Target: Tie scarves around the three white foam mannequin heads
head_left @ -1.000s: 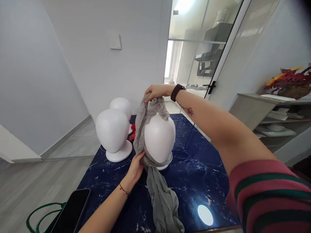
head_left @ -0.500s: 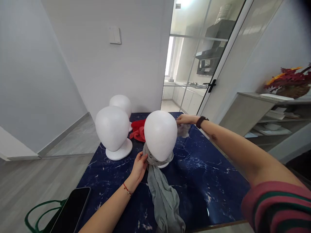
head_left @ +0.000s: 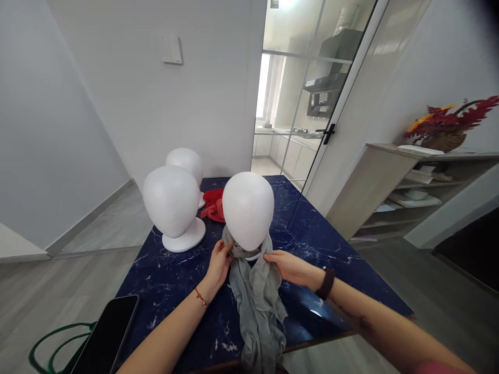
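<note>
A white foam mannequin head (head_left: pixel 248 208) stands on the dark blue marbled table (head_left: pixel 312 249). Around its neck goes a grey scarf (head_left: pixel 259 301), both ends hanging in front and down past the table's front edge. My left hand (head_left: pixel 219 264) pinches the scarf at the left of the neck. On the right side, my right hand (head_left: pixel 286 265) grips the scarf between thumb and fingers just below the head. The head's base is mostly hidden by cloth.
Two more foam heads, a nearer one (head_left: pixel 171 202) and a farther one (head_left: pixel 185 161), stand left. A red cloth (head_left: pixel 213 205) lies behind. A phone (head_left: pixel 109 330) lies at the table's left front corner. A shelf (head_left: pixel 393 156) stands right, beyond a glass door (head_left: pixel 296 93).
My right hand has come from behind the head round to its front right, bringing the scarf's other end forward beside the first. My left hand stays at the neck. The view has shifted slightly.
</note>
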Demonstrator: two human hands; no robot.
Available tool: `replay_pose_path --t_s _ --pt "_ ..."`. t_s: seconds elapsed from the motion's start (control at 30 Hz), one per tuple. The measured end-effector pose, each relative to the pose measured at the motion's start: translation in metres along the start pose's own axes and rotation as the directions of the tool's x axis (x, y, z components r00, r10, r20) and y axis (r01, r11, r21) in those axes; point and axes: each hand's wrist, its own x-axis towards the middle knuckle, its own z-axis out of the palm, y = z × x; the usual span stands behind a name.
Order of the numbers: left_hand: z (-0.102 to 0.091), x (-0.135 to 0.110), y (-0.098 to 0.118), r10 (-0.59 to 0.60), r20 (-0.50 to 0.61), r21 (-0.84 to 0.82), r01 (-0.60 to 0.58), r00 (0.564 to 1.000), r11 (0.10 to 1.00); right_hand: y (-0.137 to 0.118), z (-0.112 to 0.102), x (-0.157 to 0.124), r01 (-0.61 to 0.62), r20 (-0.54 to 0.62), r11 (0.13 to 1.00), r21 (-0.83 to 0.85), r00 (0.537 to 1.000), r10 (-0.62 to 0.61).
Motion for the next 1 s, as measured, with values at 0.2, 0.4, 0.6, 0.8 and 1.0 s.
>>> replay_pose_path --t_s 0.2,0.4,0.6,0.8,1.0 --pt "-0.001 0.0 0.0 -0.012 -0.007 0.054 0.013 1.0 0.998 0.047 0.02 0.036 0.301 -0.258 0.891 -0.339 0.881 -0.396" --pt "0.0 -0.001 0.002 -0.015 -0.034 0.101 0.018 0.999 0.995 0.057 0.017 0.041 0.294 -0.268 0.743 -0.601 0.802 -0.533" --pt "0.0 -0.002 0.002 -0.014 -0.037 0.125 0.019 0.999 0.992 0.058 0.02 0.035 0.293 -0.227 0.718 -0.632 0.815 -0.532" --pt "-0.001 -0.002 0.01 -0.038 -0.055 0.213 0.049 0.998 0.976 0.056 0.015 0.034 0.328 -0.22 0.832 -0.448 0.861 -0.459" --pt "-0.017 -0.051 0.008 0.244 0.111 0.796 -0.233 0.963 0.558 0.047 0.018 0.015 0.354 -0.149 0.913 -0.204 0.91 -0.387"
